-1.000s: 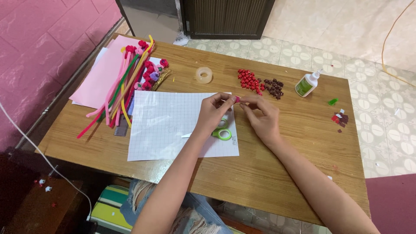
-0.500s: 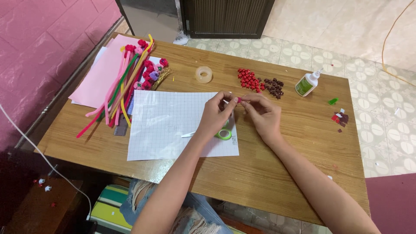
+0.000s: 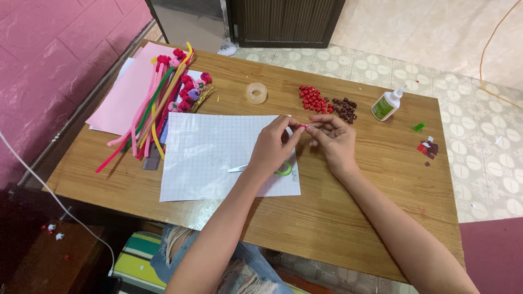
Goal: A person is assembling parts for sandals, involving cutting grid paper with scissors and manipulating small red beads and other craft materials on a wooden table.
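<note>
— Both hands pinching it? Left hand and right hand?

— Yep, fingertips pressed on a tiny pink piece, lying left-right between them, above the grid paper's far right corner on the table.

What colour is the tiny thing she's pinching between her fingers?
Pink-red: the tiny piece, pinched between left hand and right hand, seen in the head view.
</note>
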